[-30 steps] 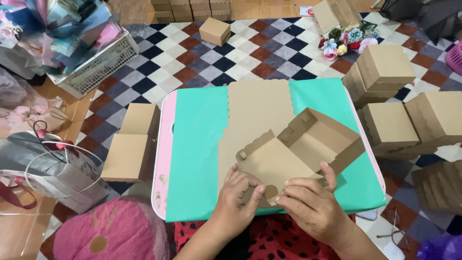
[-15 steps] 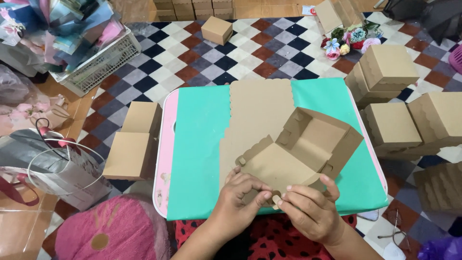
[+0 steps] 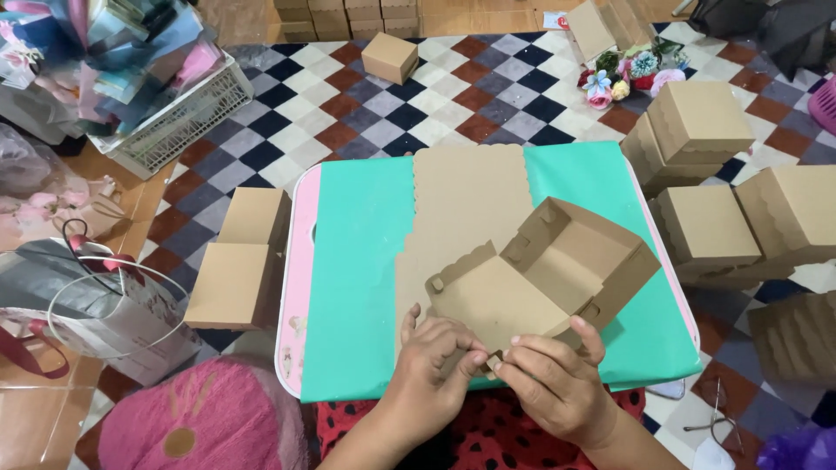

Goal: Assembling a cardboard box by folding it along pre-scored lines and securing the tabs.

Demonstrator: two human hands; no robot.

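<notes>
Left hand and right hand both pinch near flap of half-folded cardboard box. Box sits on green table, centre-right, atop flat cardboard sheets. Finished boxes stacked far right.

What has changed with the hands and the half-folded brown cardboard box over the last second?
The right hand slid left along the near edge of the half-folded brown cardboard box to meet the left hand; both sets of fingers now pinch a small tab there. The box itself, the flat cardboard sheet under it and the green table top stayed put.
</notes>
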